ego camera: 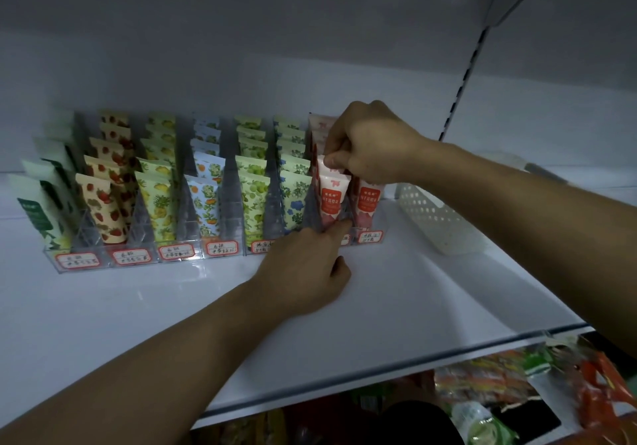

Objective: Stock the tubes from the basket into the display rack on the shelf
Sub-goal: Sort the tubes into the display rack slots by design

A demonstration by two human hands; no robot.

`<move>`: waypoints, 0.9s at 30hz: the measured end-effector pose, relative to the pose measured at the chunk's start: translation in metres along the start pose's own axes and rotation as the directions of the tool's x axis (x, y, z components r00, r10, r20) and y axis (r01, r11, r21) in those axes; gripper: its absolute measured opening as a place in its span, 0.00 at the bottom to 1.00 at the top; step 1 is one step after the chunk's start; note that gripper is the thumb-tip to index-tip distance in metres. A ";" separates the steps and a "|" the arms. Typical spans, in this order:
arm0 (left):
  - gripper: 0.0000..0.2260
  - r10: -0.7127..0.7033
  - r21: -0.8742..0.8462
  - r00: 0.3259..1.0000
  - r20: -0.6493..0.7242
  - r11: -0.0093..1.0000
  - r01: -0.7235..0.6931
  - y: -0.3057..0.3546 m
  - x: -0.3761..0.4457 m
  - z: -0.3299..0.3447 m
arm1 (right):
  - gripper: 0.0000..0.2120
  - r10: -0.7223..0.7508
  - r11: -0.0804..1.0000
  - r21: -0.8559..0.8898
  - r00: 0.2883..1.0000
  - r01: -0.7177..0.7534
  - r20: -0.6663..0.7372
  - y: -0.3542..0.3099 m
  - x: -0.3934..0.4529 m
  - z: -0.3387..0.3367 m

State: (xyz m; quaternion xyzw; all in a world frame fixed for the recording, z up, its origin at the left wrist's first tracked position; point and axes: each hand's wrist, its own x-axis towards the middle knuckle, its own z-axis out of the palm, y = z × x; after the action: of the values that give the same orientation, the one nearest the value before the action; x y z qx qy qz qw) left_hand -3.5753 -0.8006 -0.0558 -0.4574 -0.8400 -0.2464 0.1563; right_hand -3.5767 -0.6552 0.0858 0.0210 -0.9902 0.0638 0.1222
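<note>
Both hands work at the right end of the display rack (213, 250). Right hand (370, 148) has its thumb and fingers curled over the crimped top edge of a red-and-white tube (332, 193), pinching it as it stands cap-down in the second slot from the right. Left hand (310, 269) is mostly folded, with one extended finger pressing at the foot of that same slot, seemingly steadying the tube's cap end or the clear divider; it holds nothing.

Such a tube looks light and soft-walled, so it likely yields if squeezed mid-body. The flat crimp, where the right hand has it, is the stiffer and safer place to grip, though the glossy skin may be slippery.

Another red tube (368, 200) stands in the last slot just beside it, and the other slots hold rows of patterned tubes. A white perforated basket (437, 219) sits on the shelf (396, 293) near the rack's right end; its contents cannot be seen.
</note>
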 end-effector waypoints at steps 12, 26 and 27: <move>0.24 0.001 -0.021 1.000 0.005 1.000 -0.001 -0.001 0.001 0.000 | 0.10 0.049 0.999 -0.004 0.999 -0.049 0.018 0.007 0.017 -0.011; 0.25 -0.011 -0.026 1.000 0.029 1.000 0.012 -0.002 0.002 -0.001 | 0.08 0.038 0.999 -0.009 0.999 -0.038 0.038 0.005 0.020 -0.010; 0.25 -0.012 -0.031 0.999 0.031 0.999 0.013 -0.002 0.002 -0.001 | 0.08 0.036 0.999 0.004 0.999 -0.036 0.026 0.007 0.018 -0.013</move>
State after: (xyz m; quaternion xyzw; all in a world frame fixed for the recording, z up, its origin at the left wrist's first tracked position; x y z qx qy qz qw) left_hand -3.5780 -0.8007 -0.0546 -0.4583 -0.8411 -0.2534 0.1349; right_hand -3.5914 -0.6472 0.1016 0.0040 -0.9918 0.0680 0.1081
